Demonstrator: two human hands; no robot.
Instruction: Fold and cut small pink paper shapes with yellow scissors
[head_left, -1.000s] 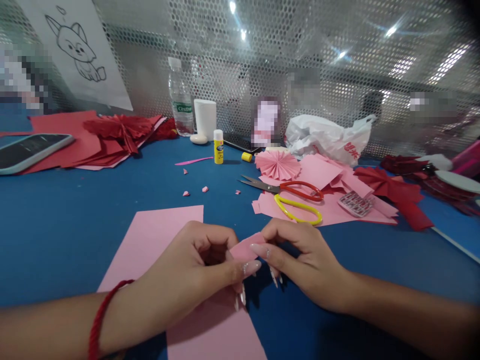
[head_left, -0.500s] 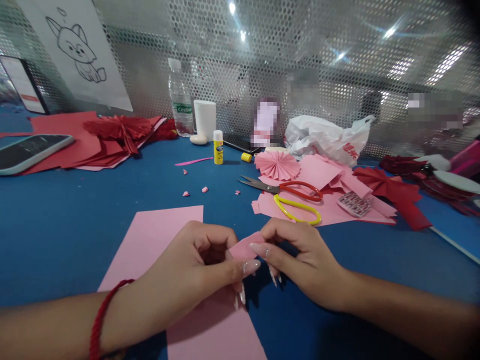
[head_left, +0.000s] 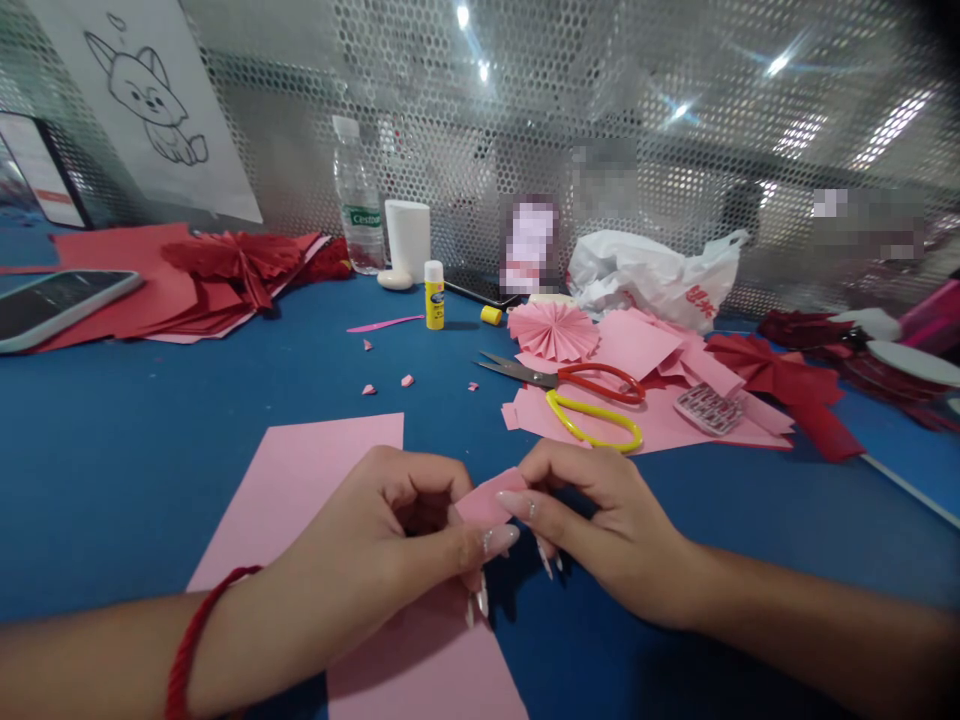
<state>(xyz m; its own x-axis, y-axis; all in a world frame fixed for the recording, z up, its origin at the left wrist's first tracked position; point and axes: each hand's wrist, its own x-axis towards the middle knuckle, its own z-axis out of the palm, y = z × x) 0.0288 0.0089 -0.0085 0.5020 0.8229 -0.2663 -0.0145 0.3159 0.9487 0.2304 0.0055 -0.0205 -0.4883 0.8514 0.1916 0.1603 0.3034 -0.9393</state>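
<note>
Left hand (head_left: 390, 545) & right hand (head_left: 592, 520) both pinch a small folded pink piece (head_left: 484, 498), fingertips meeting at its edges, right above the near end of the pink sheet (head_left: 300, 480) on the blue table (head_left: 135, 440). Beyond the sheet to the right: scissors (head_left: 577, 385) on pink offcuts w/ a pleated fan (head_left: 553, 330). Farther back: glue stick (head_left: 434, 294), bottle (head_left: 358, 200).

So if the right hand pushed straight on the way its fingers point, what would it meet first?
The right hand points at the left hand; it would likely press the small pink paper piece they both pinch into that hand.
</note>
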